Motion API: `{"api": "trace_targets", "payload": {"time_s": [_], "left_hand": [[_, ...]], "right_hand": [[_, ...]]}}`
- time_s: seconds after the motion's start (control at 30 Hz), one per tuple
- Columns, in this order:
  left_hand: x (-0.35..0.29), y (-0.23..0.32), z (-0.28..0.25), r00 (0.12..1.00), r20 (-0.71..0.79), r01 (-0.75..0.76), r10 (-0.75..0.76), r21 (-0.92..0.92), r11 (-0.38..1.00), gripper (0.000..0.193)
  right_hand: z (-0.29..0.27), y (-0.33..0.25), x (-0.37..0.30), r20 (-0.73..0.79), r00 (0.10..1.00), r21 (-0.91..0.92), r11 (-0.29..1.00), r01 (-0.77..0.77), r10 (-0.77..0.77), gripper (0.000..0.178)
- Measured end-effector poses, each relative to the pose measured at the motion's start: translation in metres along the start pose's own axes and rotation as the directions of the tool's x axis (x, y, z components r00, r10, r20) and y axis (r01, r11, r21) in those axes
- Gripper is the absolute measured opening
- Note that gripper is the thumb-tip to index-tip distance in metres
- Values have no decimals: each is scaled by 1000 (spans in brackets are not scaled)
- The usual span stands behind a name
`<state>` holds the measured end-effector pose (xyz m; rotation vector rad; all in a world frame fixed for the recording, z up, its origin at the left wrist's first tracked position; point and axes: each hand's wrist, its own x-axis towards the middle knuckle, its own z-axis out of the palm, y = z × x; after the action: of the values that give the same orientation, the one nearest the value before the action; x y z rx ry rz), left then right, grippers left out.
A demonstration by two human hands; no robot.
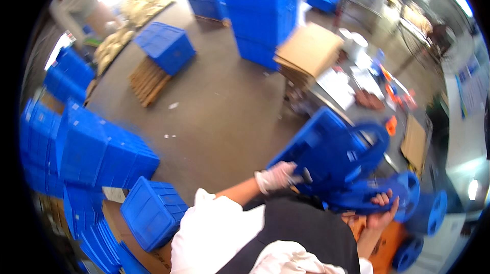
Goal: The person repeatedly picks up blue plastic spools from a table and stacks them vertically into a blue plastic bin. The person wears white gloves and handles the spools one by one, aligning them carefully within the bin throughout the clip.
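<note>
My left hand [276,176], in a white glove, grips the lower edge of a blue plastic crate [326,144] that is tilted up in front of me. My right hand [382,208] is bare and closed around the edge of a flat, rounded blue plastic part [393,192] just below the crate. The two blue pieces overlap, and motion blur hides whether they are joined. My white sleeve and dark vest fill the lower middle of the view.
Stacked blue crates [87,151] stand at the left, one loose crate [152,211] near my elbow. A tall crate stack [260,8] rises at the back, and another crate sits on a wooden pallet [148,81]. Cardboard boxes [309,49] and a cluttered table [367,87] lie right.
</note>
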<state>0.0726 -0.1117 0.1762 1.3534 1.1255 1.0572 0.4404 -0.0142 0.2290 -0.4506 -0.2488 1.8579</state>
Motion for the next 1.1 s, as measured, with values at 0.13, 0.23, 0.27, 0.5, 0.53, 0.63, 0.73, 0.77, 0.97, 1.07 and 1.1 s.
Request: {"api": "trace_targets", "payload": {"time_s": [0.13, 0.23, 0.27, 0.5, 0.53, 0.63, 0.73, 0.77, 0.97, 1.07, 1.1], "left_hand": [[3, 15, -1, 990, -101, 32, -102, -539, 842, 16], [0, -9, 10, 967, -64, 61, -246, -881, 468, 18], [3, -13, 13, 972, -41, 65, -231, -900, 431, 19], [17, -33, 14, 967, 102, 159, -232, -957, 241, 22], [16, -36, 11, 965, 114, 169, -234, -958, 232, 22], [21, -45, 9, 963, 145, 193, -227, -959, 205, 21], [31, -51, 7, 962, 170, 211, -213, -960, 185, 20], [34, -55, 5, 961, 177, 218, -213, -957, 190, 20], [47, -69, -3, 939, 236, 288, -249, -937, 197, 19], [52, -76, -8, 927, 260, 320, -272, -924, 207, 20], [52, -78, -9, 924, 258, 322, -281, -923, 212, 21]], "right_hand": [[-16, -4, -23, -60, 996, -60, 997, 58, -61, 28], [-19, -2, -33, -97, 994, -1, 999, 53, -53, 28], [-22, -3, -37, -118, 991, 8, 998, 59, -58, 29], [-12, 1, -50, -225, 967, -80, 991, 103, -118, 32], [-13, 3, -49, -231, 966, -95, 990, 101, -120, 31], [-10, 4, -50, -263, 955, -114, 987, 110, -137, 31], [-14, 3, -53, -264, 955, -119, 987, 111, -139, 28], [-14, 3, -53, -271, 951, -130, 984, 119, -151, 28], [-17, 2, -55, -305, 939, -126, 984, 125, -158, 28], [-17, 1, -55, -332, 929, -129, 983, 129, -166, 28], [-17, 1, -55, -341, 925, -133, 982, 131, -169, 28]]}}
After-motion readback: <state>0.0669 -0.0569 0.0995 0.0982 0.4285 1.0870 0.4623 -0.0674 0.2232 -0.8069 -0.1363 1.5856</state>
